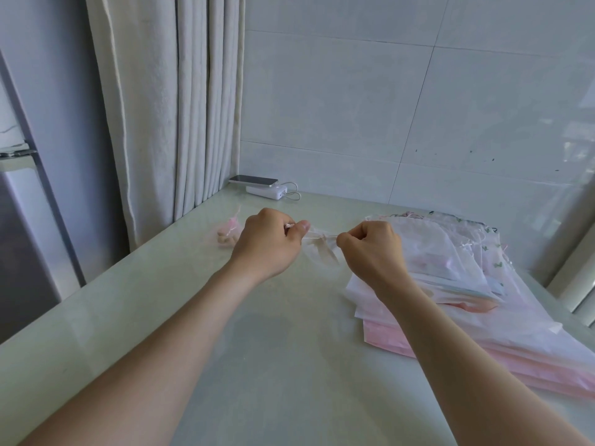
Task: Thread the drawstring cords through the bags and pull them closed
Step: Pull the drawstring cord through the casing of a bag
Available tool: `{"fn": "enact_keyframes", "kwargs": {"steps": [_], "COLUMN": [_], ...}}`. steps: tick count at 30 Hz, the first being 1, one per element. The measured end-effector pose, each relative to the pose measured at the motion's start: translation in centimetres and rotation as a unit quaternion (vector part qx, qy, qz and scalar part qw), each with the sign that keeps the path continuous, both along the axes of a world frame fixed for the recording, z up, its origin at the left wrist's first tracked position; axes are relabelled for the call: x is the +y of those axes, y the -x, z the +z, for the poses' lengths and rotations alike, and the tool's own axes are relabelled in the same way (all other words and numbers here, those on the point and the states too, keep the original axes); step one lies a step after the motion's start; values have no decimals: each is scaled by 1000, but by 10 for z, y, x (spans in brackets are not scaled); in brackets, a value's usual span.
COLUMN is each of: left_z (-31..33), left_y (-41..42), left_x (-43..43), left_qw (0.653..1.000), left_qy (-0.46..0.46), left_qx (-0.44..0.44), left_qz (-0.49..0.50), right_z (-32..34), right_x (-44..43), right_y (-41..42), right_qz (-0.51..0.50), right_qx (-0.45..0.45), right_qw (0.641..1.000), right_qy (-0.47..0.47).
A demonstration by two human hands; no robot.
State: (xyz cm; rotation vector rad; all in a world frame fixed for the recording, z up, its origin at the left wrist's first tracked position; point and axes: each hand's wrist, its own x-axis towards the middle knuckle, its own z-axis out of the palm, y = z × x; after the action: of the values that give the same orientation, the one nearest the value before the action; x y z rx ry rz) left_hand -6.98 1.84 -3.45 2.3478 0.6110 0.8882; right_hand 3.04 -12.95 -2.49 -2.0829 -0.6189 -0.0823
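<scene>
Small sheer pale bag (pixel 322 252), low over the bench (pixel 257 349), strung between two fists. Likely near-weightless, limp and easily torn; best taken by the thin cord (pixel 325 235), not the fabric. Left grip (pixel 267 239) pinching one cord end, right grip (pixel 370 246) the other. Mouth gathered tight.

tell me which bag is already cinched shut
The small pink bag, alone beside the left hand, bunched shut. That hand and the right hand hold a sheer bag; the rest lie flat in the pile.
</scene>
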Motion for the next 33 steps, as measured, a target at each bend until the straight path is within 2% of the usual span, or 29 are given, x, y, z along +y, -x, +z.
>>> {"fn": "enact_keyframes", "kwargs": {"steps": [5, 10, 14, 18, 21, 22, 26, 29, 31, 33], "left_z": [4, 3, 4, 3, -8, -11, -14, -15, -15, -16], "left_y": [4, 5, 3, 5, 4, 4, 8, 10, 11, 11], "left_x": [1, 5, 5, 5, 9, 12, 8, 5, 5, 6], "left_qw": [1000, 998, 999, 999, 999, 998, 998, 999, 999, 996], "left_qy": [26, 53, 46, 27, 0, -5, -35, -54, -24, 2], "left_qx": [7, -4, -1, -18, -51, -59, -35, -3, -4, -6], "left_qz": [6, -26, -19, -10, 4, 11, 34, 2, -43, -90], "right_z": [-3, 2, 4, 1, -4, -4, 1, 4, 4, 7], "right_x": [1, -6, -7, -5, -5, -5, -4, 0, 2, 3], "right_y": [-2, -8, -10, -5, 7, 10, 17, 21, 22, 24], "right_qz": [-13, 5, -4, 3, 22, 40, 95, 95, 72, 48], "right_qx": [20, 194, 222, 179, 49, 30, 69, 4, -91, -125], "right_qw": [999, 972, 957, 962, 989, 991, 985, 985, 983, 975], "right_qy": [-34, -136, -187, -206, -137, -120, -125, -143, -146, -176]}}
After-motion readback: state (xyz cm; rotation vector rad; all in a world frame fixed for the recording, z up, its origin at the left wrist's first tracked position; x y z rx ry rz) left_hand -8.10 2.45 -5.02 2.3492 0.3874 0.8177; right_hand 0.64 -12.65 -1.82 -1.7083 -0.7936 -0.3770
